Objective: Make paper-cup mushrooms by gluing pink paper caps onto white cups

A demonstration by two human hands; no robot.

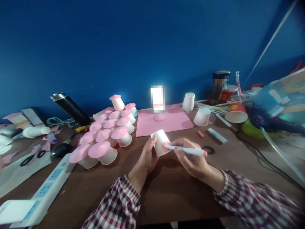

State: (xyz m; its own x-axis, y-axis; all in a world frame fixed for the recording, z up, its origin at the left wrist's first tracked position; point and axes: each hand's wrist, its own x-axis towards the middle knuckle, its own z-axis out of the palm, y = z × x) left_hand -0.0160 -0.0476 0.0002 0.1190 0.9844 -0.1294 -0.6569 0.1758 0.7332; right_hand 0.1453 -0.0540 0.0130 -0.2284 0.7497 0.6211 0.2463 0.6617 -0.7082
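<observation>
My left hand (148, 153) holds a white paper cup (161, 140), tilted, by its left side. A reddish patch shows on the cup's lower right side. My right hand (192, 159) grips a white marker (190, 150) with a red end, its tip at that patch. Behind the cup lies a pink sheet (145, 123) with a small pink round piece (159, 117) on it. To the left stand several white cups with pink cone tops (99, 149) in a close group. A short red marker cap (200, 134) lies right of the cup.
On the left are a power strip (51, 184), a mouse (62, 149), scissors (33, 157) and a black flask (70, 108). On the right are white cups (202, 116), another marker (217, 135), a red cup (236, 113), a black cable and a blue bag (281, 98).
</observation>
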